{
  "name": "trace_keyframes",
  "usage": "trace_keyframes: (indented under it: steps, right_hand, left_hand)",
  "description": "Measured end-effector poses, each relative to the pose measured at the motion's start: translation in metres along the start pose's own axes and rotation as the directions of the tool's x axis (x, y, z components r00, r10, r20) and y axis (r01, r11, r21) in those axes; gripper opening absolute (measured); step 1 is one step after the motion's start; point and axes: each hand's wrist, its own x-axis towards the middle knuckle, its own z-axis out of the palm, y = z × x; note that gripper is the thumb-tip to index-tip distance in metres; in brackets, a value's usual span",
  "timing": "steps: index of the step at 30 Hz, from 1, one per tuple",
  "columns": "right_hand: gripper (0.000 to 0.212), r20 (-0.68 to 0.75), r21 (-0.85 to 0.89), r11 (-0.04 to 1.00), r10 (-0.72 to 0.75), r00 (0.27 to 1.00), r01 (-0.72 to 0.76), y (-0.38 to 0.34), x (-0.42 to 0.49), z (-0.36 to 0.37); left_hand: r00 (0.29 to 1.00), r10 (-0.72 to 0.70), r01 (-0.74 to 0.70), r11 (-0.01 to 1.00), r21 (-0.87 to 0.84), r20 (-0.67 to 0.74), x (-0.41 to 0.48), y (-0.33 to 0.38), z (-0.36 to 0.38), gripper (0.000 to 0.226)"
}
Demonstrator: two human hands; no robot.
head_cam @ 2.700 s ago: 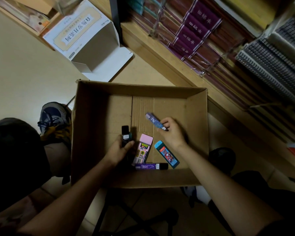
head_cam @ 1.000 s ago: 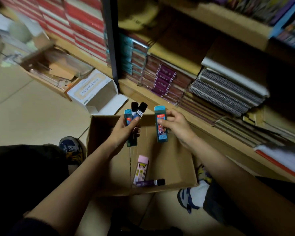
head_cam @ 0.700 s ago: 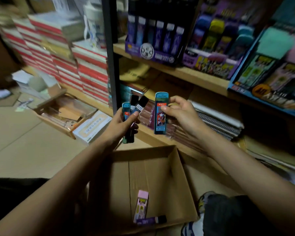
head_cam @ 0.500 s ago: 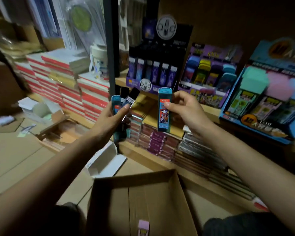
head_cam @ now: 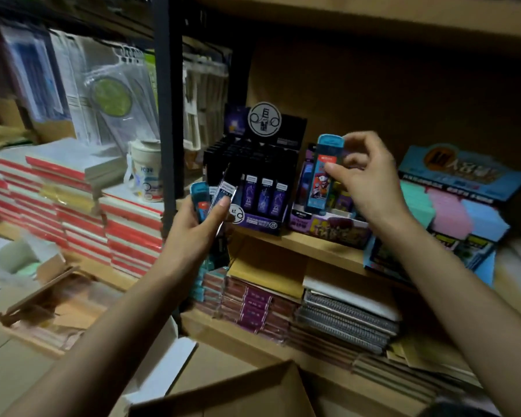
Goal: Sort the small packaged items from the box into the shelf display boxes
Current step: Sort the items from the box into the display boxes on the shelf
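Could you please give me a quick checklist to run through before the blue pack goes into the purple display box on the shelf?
1. Grip on the blue pack: ok; the right hand pinches it upright.
2. Pack lined up with the purple display box: ok; its lower end is at the box's top.
3. Free slot beneath it: cannot tell; the pack hides it.
4. Pack matches that box's stock: cannot tell; too blurred.
5. Spare packs secure: ok; the left hand grips them, fanned, before the black display box.
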Motion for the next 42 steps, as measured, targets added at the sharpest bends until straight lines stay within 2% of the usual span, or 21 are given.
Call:
trace_keyframes:
  steps: [2, 6, 11, 14, 16, 20, 23, 27, 30, 33, 37, 42]
  right_hand:
    - [0.033, -0.048, -0.067, 0.998, 0.001, 0.999, -0.004, 0.009, -0.001, -0.022]
    - [0.031, -0.078, -0.331, 0.944, -0.017, 0.997, -0.009, 0.023, 0.01, -0.057]
    - [0.03, 0.055, -0.587, 0.809, 0.032, 0.998, 0.007, 0.035, 0.028, -0.076]
    - [0.031, 0.086, -0.698, 0.715, 0.031, 0.996, 0.037, 0.042, 0.033, -0.079]
    - [0.031, 0.084, -0.711, 0.702, 0.034, 0.996, 0.036, 0.041, 0.037, -0.079]
    - [0.031, 0.08, -0.634, 0.773, 0.012, 0.997, 0.042, 0.038, 0.046, -0.076]
    - [0.035, 0.102, -0.632, 0.772, -0.008, 0.995, 0.071, 0.043, 0.047, -0.073]
    - [0.041, 0.107, -0.777, 0.625, 0.017, 0.994, 0.073, 0.057, 0.044, -0.073]
    - [0.034, 0.112, -0.829, 0.555, 0.042, 0.993, 0.07, 0.061, 0.046, -0.072]
    - [0.023, 0.185, -0.877, 0.465, 0.089, 0.979, 0.123, 0.06, 0.05, -0.071]
    - [0.013, 0.217, -0.891, 0.433, 0.136, 0.967, 0.139, 0.058, 0.055, -0.071]
    - [0.038, 0.169, -0.924, 0.372, 0.184, 0.968, 0.09, 0.055, 0.057, -0.07]
  left_hand:
    - [0.999, 0.007, -0.007, 1.0, -0.014, 0.041, 0.003, -0.001, 0.01, 0.007]
    - [0.998, -0.023, 0.025, 0.999, -0.038, 0.056, 0.004, -0.005, 0.025, 0.024]
    - [0.997, -0.016, 0.019, 0.999, -0.042, 0.071, 0.003, -0.009, 0.035, 0.021]
    - [0.997, -0.015, 0.016, 1.0, -0.011, 0.071, 0.004, -0.01, 0.038, 0.019]
    - [0.997, -0.022, 0.022, 1.0, -0.004, 0.071, 0.005, -0.011, 0.04, 0.02]
    - [0.997, -0.047, 0.048, 0.999, -0.021, 0.053, 0.006, -0.013, 0.04, 0.022]
    - [0.998, -0.038, 0.039, 0.999, -0.009, 0.052, 0.005, -0.011, 0.037, 0.026]
    - [0.998, -0.024, 0.025, 1.0, -0.018, 0.053, 0.004, -0.007, 0.033, 0.029]
    - [0.997, -0.025, 0.026, 1.0, -0.01, 0.066, 0.002, -0.007, 0.033, 0.027]
    - [0.998, -0.025, 0.024, 1.0, 0.008, 0.062, 0.0, -0.007, 0.034, 0.024]
    - [0.997, -0.047, 0.047, 0.999, -0.004, 0.054, -0.002, -0.006, 0.037, 0.024]
    - [0.995, -0.056, 0.057, 0.998, -0.01, 0.077, -0.004, -0.006, 0.038, 0.02]
